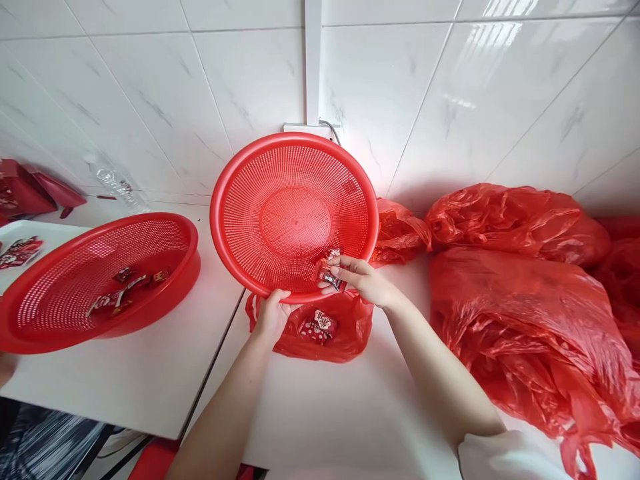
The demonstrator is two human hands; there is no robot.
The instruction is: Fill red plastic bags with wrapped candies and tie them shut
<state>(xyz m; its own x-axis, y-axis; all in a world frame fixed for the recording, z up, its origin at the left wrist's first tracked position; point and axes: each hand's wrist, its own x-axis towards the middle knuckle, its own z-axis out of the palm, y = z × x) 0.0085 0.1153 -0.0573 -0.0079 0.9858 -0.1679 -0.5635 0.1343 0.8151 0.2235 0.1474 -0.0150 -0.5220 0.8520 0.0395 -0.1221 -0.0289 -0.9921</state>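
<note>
A red plastic colander (pixel 295 207) is tilted up toward me above the table. My left hand (pixel 273 317) grips its lower rim, thumb over the edge. Inside the rim at the lower right, my right hand (pixel 363 280) pinches small red and dark wrapped snack packets (pixel 331 272). Another part of a packet shows just behind the fingers; how many there are I cannot tell. Below the colander lies an open red plastic bag (pixel 345 337) with a red and white snack packet (pixel 319 327) in it.
To the left, a second red colander (pixel 187 250) holds several packets. A white tray (pixel 55 230) and a clear plastic bottle (pixel 117 183) stand behind it. Filled red plastic bags (pixel 525 287) line the right side. A tiled wall (pixel 250 80) rises at the back.
</note>
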